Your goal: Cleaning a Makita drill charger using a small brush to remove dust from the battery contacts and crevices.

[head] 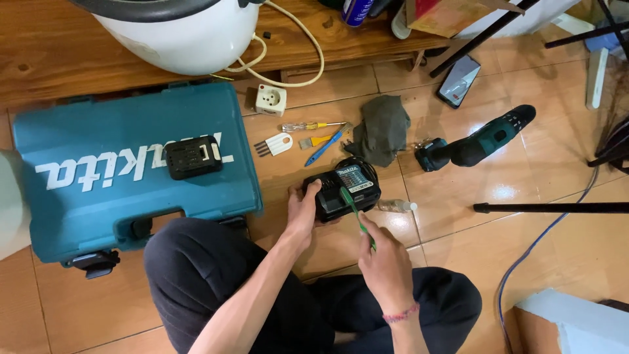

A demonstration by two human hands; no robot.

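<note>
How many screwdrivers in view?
2: a green-handled one in the right hand, tip on the black charger; a yellow-handled one on the floor above it. Others may be hidden.

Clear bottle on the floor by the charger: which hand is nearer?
Right. The right hand is just below the small clear bottle, holding a green tool. The left hand is across the black charger, gripping its far left side.
</note>
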